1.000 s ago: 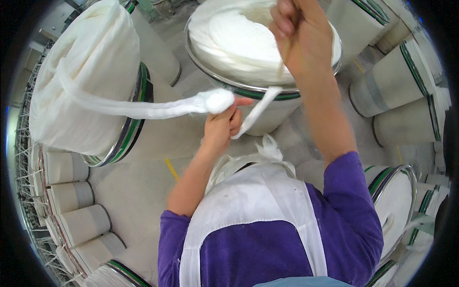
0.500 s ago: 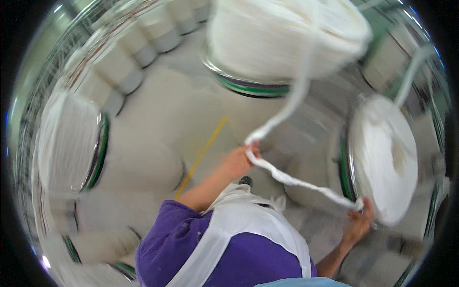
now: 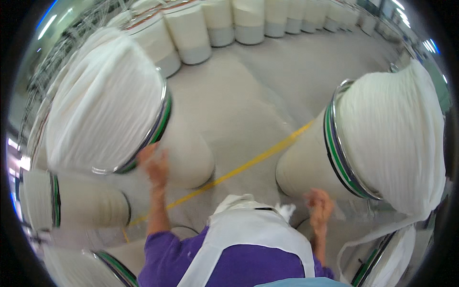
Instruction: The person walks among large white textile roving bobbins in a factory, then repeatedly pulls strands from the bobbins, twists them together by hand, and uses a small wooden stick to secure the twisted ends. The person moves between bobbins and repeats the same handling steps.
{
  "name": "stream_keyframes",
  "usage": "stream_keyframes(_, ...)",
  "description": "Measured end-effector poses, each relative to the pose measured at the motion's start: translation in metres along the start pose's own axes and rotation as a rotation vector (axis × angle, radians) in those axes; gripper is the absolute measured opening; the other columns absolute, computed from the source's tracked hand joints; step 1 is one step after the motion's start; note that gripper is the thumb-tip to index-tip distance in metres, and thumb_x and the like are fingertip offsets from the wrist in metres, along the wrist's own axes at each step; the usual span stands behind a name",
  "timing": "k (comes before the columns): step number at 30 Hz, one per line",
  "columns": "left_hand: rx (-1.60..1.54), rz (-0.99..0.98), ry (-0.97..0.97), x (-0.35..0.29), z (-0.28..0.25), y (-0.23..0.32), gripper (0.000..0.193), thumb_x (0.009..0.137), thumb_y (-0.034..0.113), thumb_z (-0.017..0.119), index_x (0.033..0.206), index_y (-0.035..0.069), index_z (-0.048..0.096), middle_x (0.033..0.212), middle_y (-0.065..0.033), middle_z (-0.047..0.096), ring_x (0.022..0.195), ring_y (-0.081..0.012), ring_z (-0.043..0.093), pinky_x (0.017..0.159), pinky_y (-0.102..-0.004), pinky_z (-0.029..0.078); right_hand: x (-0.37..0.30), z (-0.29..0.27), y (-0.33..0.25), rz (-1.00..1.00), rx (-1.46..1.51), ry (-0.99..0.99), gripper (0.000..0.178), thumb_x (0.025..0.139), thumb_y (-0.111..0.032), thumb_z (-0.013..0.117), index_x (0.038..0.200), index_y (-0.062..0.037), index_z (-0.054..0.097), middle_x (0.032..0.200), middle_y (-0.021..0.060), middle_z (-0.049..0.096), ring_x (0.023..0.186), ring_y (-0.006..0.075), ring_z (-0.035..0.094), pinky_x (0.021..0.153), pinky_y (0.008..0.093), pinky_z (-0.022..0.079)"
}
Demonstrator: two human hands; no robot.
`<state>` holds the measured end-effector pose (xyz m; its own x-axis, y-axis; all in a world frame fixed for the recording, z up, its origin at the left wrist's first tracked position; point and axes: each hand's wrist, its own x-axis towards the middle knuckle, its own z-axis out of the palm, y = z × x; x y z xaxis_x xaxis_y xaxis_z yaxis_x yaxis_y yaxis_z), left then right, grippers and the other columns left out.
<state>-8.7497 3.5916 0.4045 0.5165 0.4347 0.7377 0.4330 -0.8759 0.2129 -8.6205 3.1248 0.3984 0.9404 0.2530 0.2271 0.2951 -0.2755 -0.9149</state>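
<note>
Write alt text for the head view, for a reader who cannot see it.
A person in a purple top and white apron stands between two tall cans piled with white fibre, left hand raised beside the left can, right hand near the right can. A yellow floor line runs between them; more cans line the back.

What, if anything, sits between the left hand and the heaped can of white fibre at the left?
Nothing visible. The left hand is blurred but already at the metal rim of the left can, just under its heaped white fibre, with no object between them.
</note>
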Motion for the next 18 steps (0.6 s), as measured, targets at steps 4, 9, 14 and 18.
stream_keyframes(4,0.274,0.081,-0.01,0.025,-0.039,-0.058,0.022,0.077,0.022,0.077,0.079,0.004,0.064,0.082,-0.0111,0.062,0.083,-0.0311,0.057,0.075,-0.0417,0.044,0.098,0.069,-0.011,-0.009,-0.067,-0.329,0.033,0.098,-0.03,0.045,0.105,-0.0045,0.065,0.083,0.0119,0.069,0.069,0.026,0.064,0.064,0.0341,0.05)
stream_keyframes(9,0.584,-0.207,-0.059,0.009,-0.048,-0.084,0.051,0.062,0.043,0.086,0.08,0.002,0.061,0.08,-0.0095,0.061,0.08,-0.0302,0.056,0.071,-0.0422,0.043,0.211,0.154,0.012,-0.143,-0.263,-0.665,0.032,0.098,-0.033,0.045,0.105,-0.0091,0.065,0.085,0.0107,0.067,0.075,0.031,0.063,0.067,0.0402,0.049)
stream_keyframes(14,0.813,-0.352,-0.258,0.006,-0.045,-0.077,0.053,0.083,0.054,0.063,0.084,0.001,0.062,0.081,-0.0146,0.061,0.074,-0.0334,0.057,0.067,-0.0421,0.045,0.331,0.247,0.051,-0.168,-0.165,-0.854,0.038,0.098,-0.041,0.04,0.1,-0.009,0.061,0.076,0.0134,0.062,0.07,0.0363,0.058,0.064,0.0459,0.045)
stream_keyframes(18,0.714,-0.54,-0.368,0.025,-0.04,-0.027,0.061,0.092,0.055,0.047,0.089,-0.003,0.064,0.093,-0.0225,0.062,0.081,-0.0371,0.057,0.074,-0.0448,0.046,0.421,0.31,0.065,-0.317,-0.008,-0.848,0.035,0.098,-0.039,0.041,0.1,-0.0106,0.061,0.075,0.0124,0.063,0.071,0.0361,0.06,0.065,0.0463,0.046)
